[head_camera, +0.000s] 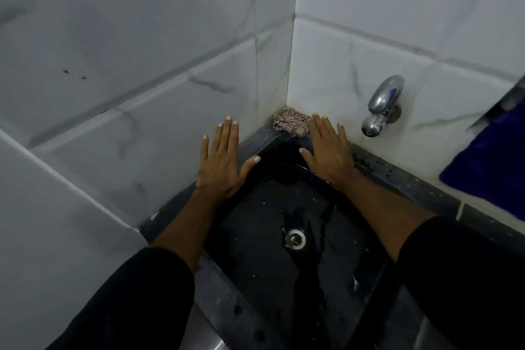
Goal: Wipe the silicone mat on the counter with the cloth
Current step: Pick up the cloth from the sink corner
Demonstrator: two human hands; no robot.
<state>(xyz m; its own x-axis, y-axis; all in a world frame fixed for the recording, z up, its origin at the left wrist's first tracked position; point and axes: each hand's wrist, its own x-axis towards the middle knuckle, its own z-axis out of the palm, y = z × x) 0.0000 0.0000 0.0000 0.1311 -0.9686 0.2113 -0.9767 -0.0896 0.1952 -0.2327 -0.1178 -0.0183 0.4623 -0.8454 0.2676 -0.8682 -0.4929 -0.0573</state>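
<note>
Our dark sleeves (127,301) nearest. Both hands flat, fingers straight, holding nothing. Cloth (291,123) crumpled just beyond right hand (326,150); left hand (220,167) well apart. Likely soft, light; we'd pinch a raised fold.

My left hand (220,166) is out flat over the left rim of the sink (255,250), close to the wall on that side. My right hand (326,150) is spread over the far right rim. The cloth (289,123) sits bunched in the far corner where the two walls meet, just left of my right fingertips. The tap (382,106) juts from the right wall, beyond my right hand. The drain (295,239) lies in the sink between my forearms.
</note>
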